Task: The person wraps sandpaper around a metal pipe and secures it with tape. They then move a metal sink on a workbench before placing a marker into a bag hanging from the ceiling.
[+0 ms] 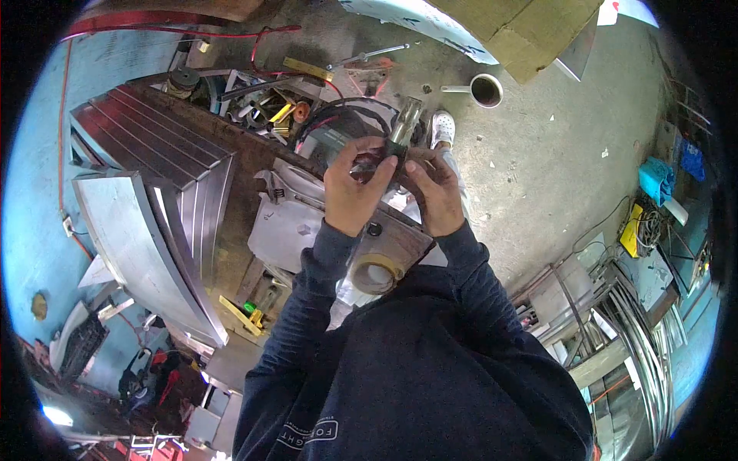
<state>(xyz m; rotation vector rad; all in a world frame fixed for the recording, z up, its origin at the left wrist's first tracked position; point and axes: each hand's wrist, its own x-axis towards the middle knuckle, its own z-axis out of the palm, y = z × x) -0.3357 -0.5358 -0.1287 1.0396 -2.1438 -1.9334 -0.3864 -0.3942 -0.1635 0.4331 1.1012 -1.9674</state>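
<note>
My left hand (355, 188) and my right hand (437, 190) meet in front of my body. Between them is an object with a dark lower part and a shiny, clear or metallic upper end (407, 119) that points away from me. The fingertips of both hands pinch its dark part. Just below the hands lies a roll of tape (375, 274) on a flat grey surface. An adjustable wrench (269, 183) rests to the left of my left hand. What the object is exactly cannot be made out.
Metal profiles (146, 138) and a curved sheet piece (131, 230) stand at the left. Tools and black cables lie past my hands. A pot with a handle (485, 91) is on the floor, near cardboard (523, 31). Metal strips (646, 361) lie at lower right.
</note>
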